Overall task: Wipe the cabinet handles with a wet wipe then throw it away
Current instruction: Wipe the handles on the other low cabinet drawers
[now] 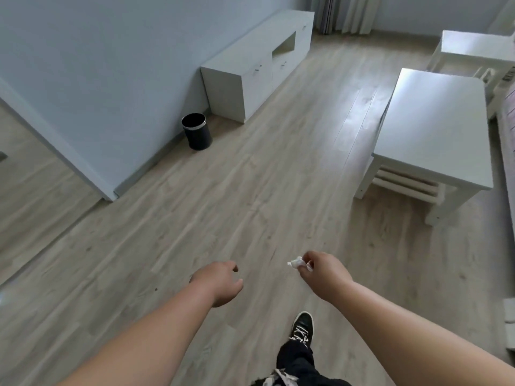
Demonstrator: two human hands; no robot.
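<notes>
My right hand (323, 271) pinches a small crumpled white wet wipe (296, 263) out in front of me, above the wood floor. My left hand (220, 282) hangs beside it with fingers loosely curled, holding nothing. A long white cabinet (250, 76) stands against the far wall, with small metal handles (257, 68) on its doors. A black round trash bin (197, 131) sits on the floor at the cabinet's near end, against the wall. Both hands are far from cabinet and bin.
A white coffee table (434, 129) with a slatted lower shelf stands to the right, a smaller white table (473, 45) behind it. A wall corner (111, 195) juts out on the left. My black shoe (302, 327) is on the wood floor.
</notes>
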